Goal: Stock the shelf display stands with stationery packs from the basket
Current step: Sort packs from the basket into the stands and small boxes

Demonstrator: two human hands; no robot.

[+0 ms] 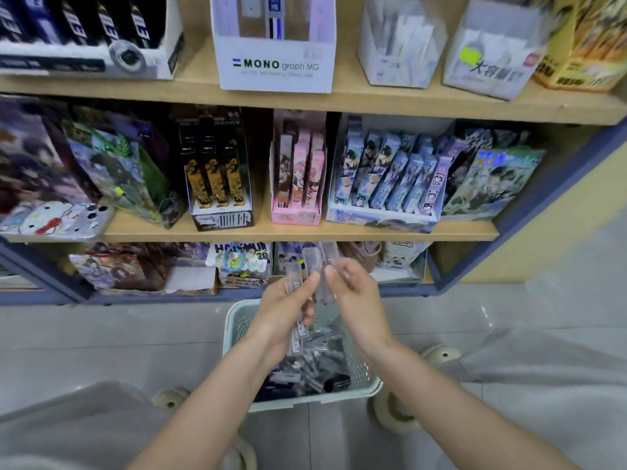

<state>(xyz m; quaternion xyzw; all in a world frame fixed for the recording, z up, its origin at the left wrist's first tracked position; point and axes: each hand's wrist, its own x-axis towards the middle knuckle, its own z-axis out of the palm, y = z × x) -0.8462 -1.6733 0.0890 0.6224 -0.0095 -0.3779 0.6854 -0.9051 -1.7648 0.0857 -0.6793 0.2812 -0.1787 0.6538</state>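
Down at floor level, the pale green basket (234, 322) sits between the person's knees, and there is plenty of stock in it: a jumble of clear stationery packs (305, 369) with a few darker items at the near end.

Right above it are both hands, close together. The left hand (283, 312) has its fingers curled round a slim clear pack (297, 329) that hangs down toward the basket. The right hand (354, 291) pinches the lower ends of a small fan of clear packs (314, 261) that point up toward the shelves. The fingertips of the two hands nearly meet, with the packs between them. It reads as the gathering step: a handful is being squared up or passed from hand to hand, and nothing is on a stand yet.

Just behind the hands, the bottom shelf (237, 295) is crowded with printed boxes, too blurred to name. On the middle shelf, the black-and-gold pen stand (220, 184), the pink stand (298, 188) and the blue stand (383, 188) are all filled with boxed goods, none like these clear packs. On the top shelf, a MONO graph MG box (274, 64) stands next to a clear display stand (400, 49) holding pale packs. That looks the likelier home, though blur keeps me from being sure.

The next move calls for one tidy bundle in a firm grip, a long reach up and away from the basket, and the packs slotted in upright without knocking their neighbours.
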